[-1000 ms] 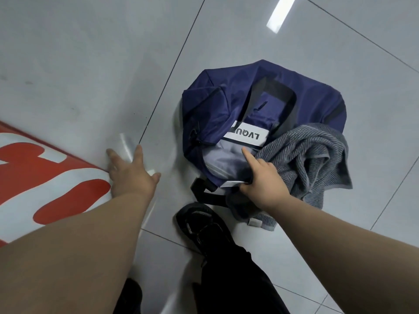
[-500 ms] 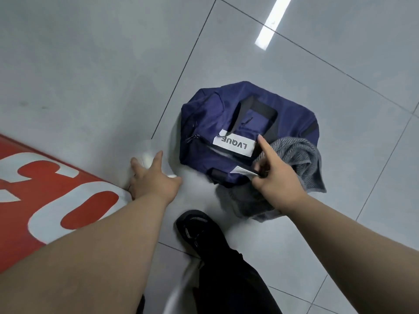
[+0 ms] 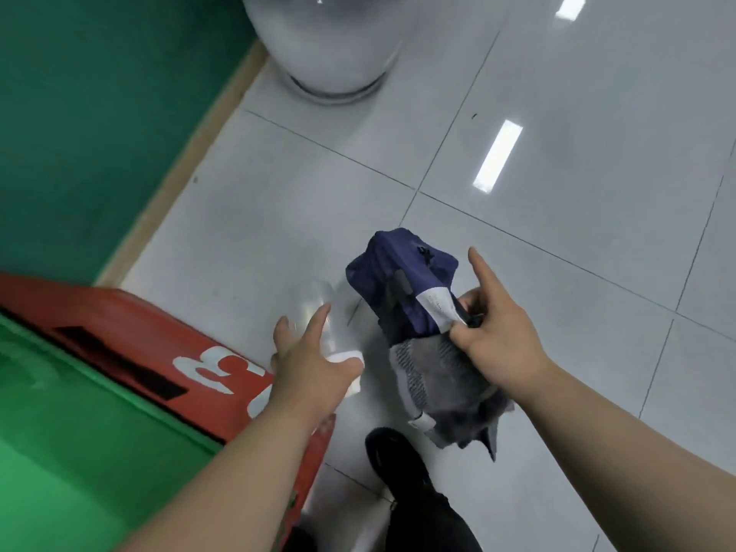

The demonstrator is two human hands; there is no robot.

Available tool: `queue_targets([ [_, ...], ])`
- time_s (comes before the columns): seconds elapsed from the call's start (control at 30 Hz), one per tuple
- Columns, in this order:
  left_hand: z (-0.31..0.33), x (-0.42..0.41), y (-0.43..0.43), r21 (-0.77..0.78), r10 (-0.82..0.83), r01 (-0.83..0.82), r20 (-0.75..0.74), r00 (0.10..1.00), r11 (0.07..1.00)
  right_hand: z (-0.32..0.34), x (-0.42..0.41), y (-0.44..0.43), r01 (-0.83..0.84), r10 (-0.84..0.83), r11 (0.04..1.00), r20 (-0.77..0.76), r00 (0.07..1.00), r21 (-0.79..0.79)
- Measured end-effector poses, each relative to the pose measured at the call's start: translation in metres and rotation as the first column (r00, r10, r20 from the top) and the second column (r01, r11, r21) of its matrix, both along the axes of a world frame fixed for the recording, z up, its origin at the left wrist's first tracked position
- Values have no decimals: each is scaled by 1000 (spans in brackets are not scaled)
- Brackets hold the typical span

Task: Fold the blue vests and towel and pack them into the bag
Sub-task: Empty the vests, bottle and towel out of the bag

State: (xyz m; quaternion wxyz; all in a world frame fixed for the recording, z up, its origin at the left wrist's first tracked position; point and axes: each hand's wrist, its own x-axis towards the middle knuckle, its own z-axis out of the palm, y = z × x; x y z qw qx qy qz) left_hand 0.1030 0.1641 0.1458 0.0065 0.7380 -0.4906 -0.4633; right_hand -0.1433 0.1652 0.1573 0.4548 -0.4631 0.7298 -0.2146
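Bag lbl blurred; mat txt partial.

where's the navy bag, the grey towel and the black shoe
navy blue fabric bag (image 3: 378,272): head view, on its upper side panel
grey striped towel (image 3: 446,384): head view, on the bunched middle below the bag
black shoe (image 3: 392,456): head view, on its toe

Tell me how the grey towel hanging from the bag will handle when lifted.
Probably floppy: the towel sags in loose folds out of the bag. Likely light, yet apt to slip out, since the right hand seems to grip only the bag.
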Motion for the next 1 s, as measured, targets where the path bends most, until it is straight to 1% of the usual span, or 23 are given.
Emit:
queue_targets([
  [0.13,113,29,-15,-111,17,-20,-25,1000,994,105,38,-32,-62,65,993,28,997,-97],
  [0.33,277,80,-10,-254,118,-132,-68,991,958,261,109,-60,-191,216,953,84,973,-236],
  [0.43,340,111,7,-328,171,-192,-91,981,925,325,148,-65,-287,323,904,68,944,-316],
  [0.57,420,153,35,-436,298,-310,-98,949,845,411,200,-67,-411,477,815,70,876,-409],
  [0.63,452,171,53,-475,364,-377,-123,923,795,446,225,-64,-464,540,765,52,840,-446],
  [0.8,510,215,103,-537,484,-470,-126,866,701,510,287,-45,-576,672,628,-9,740,-523],
  [0.9,531,242,139,-558,553,-529,-145,821,639,535,330,-27,-622,736,533,-49,676,-573],
  [1.0,538,272,181,-558,614,-600,-193,766,573,552,374,-1,-663,786,460,-75,613,-591],
])
